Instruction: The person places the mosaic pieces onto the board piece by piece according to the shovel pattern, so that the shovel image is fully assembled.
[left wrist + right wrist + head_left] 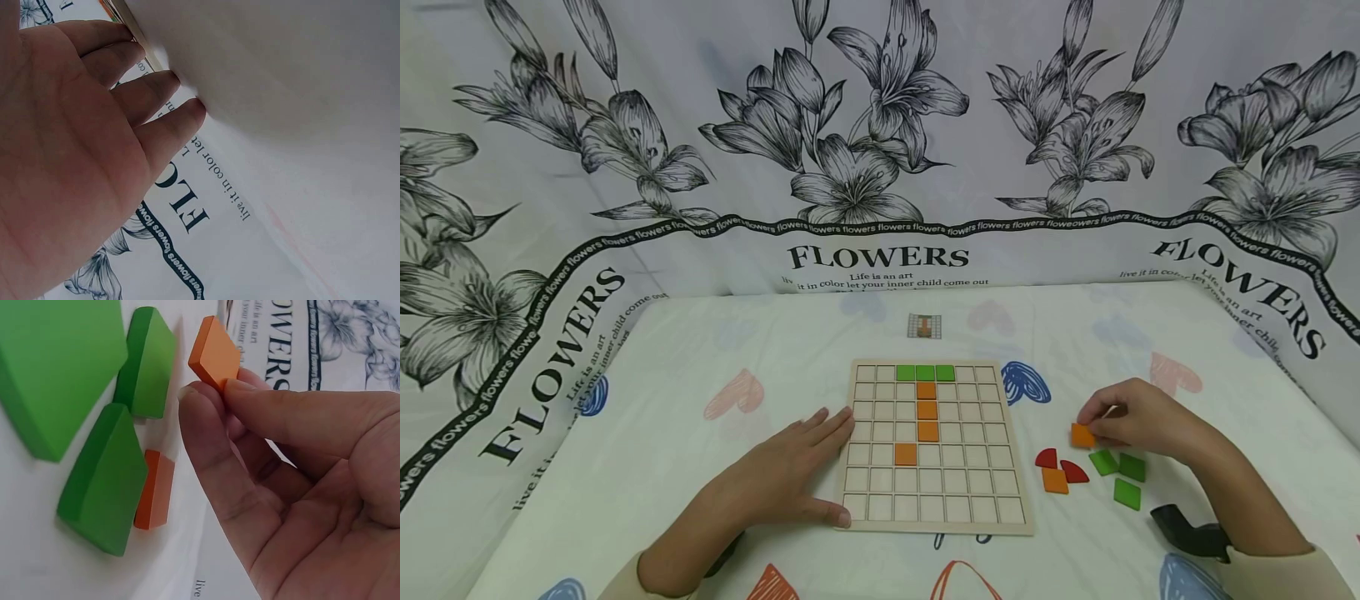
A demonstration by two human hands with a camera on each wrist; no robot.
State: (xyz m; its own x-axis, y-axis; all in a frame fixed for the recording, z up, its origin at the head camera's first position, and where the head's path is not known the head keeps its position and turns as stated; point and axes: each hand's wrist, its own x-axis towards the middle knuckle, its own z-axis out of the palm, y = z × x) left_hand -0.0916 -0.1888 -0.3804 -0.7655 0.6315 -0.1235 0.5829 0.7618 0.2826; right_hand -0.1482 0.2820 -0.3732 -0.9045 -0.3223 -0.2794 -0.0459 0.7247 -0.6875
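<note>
A wooden grid board [936, 483] lies on the cloth, with three green square tiles [926, 373] along its top row. Below the middle one runs a column of three orange tiles [927, 410], and another orange tile [906, 454] sits lower left of that column. My left hand [782, 471] rests at the board's left edge, fingers extended and thumb near the lower corner. Between thumb and index finger, my right hand [1146, 421] pinches an orange square tile [215, 353] by its corner, right of the board.
Near my right hand lie several loose green tiles [1127, 493], an orange tile [1055, 481] and red quarter-round pieces [1074, 472]. Beyond the board is a small picture card [924, 326]. A flower-printed cloth [880, 258] hangs behind the table.
</note>
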